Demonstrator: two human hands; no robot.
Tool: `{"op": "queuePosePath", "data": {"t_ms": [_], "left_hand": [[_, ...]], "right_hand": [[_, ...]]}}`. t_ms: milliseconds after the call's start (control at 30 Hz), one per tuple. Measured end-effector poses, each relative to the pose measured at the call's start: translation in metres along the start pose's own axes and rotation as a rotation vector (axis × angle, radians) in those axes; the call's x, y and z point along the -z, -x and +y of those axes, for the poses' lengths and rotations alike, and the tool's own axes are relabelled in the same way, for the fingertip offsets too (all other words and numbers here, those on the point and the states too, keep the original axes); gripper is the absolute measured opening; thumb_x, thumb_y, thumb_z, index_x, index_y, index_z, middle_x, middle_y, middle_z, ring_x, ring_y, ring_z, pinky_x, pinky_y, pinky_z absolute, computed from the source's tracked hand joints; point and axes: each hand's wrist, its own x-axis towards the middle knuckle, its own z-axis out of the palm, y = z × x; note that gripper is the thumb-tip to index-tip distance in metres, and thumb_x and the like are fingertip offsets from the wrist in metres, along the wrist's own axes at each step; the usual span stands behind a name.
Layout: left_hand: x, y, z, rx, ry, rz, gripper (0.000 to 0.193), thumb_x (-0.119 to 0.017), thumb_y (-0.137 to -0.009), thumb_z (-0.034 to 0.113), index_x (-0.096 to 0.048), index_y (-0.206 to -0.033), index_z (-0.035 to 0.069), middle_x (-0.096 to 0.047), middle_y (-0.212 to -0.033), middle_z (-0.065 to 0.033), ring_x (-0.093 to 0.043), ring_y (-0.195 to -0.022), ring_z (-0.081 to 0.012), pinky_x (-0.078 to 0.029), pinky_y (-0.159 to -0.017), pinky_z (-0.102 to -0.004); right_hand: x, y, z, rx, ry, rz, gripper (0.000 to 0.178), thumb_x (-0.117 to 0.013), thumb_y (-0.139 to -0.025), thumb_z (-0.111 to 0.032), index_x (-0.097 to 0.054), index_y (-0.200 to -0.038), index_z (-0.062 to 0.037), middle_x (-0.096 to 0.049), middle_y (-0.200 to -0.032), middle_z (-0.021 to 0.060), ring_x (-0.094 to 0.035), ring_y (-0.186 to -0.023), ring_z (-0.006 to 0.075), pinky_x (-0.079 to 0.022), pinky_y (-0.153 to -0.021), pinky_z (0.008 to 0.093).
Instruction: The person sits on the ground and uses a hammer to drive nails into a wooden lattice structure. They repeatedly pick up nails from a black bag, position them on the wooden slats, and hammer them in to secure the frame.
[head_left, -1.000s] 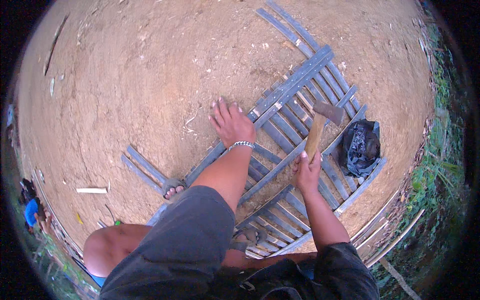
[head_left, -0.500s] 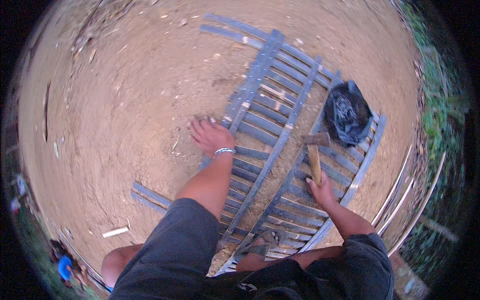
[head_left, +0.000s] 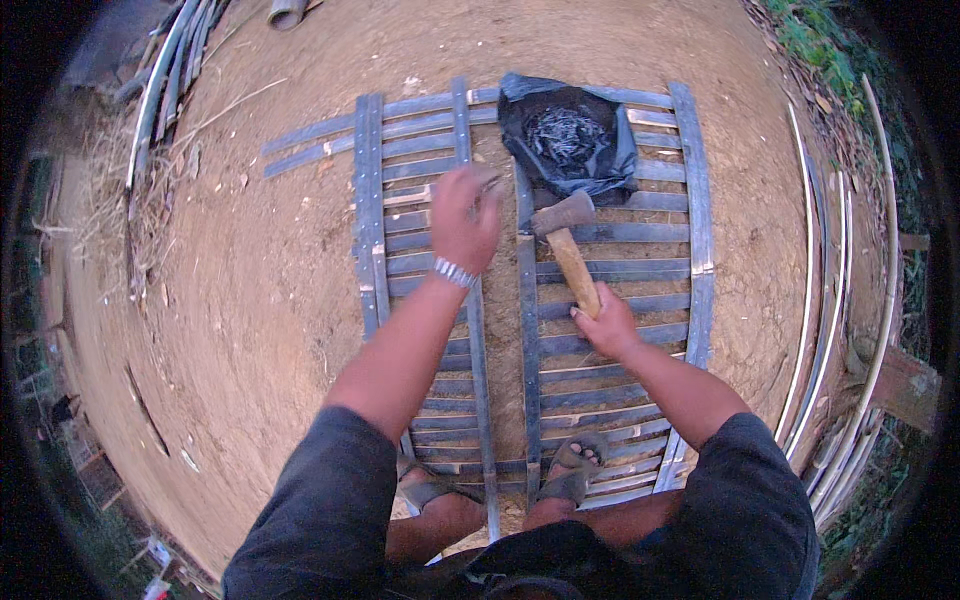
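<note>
My right hand (head_left: 608, 322) is wrapped round the wooden handle of a hammer (head_left: 572, 262). Its metal head tilts up and to the left, just below a black plastic bag (head_left: 618, 165). Inside the bag lies a heap of nails (head_left: 565, 137). Over the left slatted frame (head_left: 370, 230) reaches my left hand (head_left: 466, 222), a little left of the bag. Motion smears its fingers, so whether they hold anything does not show. Beside a gap of bare soil lies the right slatted frame (head_left: 697, 230), which carries the bag and has dark slats nailed across rails.
My sandalled feet (head_left: 568, 478) stand at the near end of the frames. Long poles (head_left: 812, 300) lie along the right side. Dark poles (head_left: 165, 85) and dry straw (head_left: 150, 200) are at the far left, with a tube section (head_left: 287, 12) at the far edge.
The view has turned, so the frames now run straight ahead. My left hand has lifted off the left frame's outer edge and moved right toward the bag. My right hand still holds the hammer.
</note>
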Motion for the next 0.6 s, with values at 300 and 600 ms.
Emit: {"op": "queuePosePath", "data": {"t_ms": [300, 600], "left_hand": [[-0.111, -0.107, 0.006, 0.232, -0.499, -0.788, 0.023, -0.056, -0.095, 0.016, -0.075, -0.106, 0.009, -0.073, -0.115, -0.02, -0.071, -0.107, -0.0367, -0.057, -0.089, -0.0492], [-0.132, -0.101, -0.006, 0.248, -0.401, -0.503, 0.018, -0.06, -0.093, 0.018, -0.077, -0.093, 0.012, -0.076, -0.1, -0.0158, -0.075, -0.093, -0.0343, -0.059, -0.078, -0.0474]], "right_hand": [[-0.008, -0.001, 0.0, 0.063, 0.132, 0.135, 0.039, -0.076, -0.084, -0.029, -0.059, -0.111, -0.0069, -0.069, -0.095, 0.0255, -0.067, -0.093, 0.0484, -0.053, -0.079, 0.0539], [-0.012, -0.001, -0.009, -0.01, 0.15, 0.11, 0.041, -0.077, -0.082, -0.027, -0.058, -0.111, -0.004, -0.068, -0.096, 0.0256, -0.066, -0.092, 0.0475, -0.053, -0.079, 0.0524]]}}
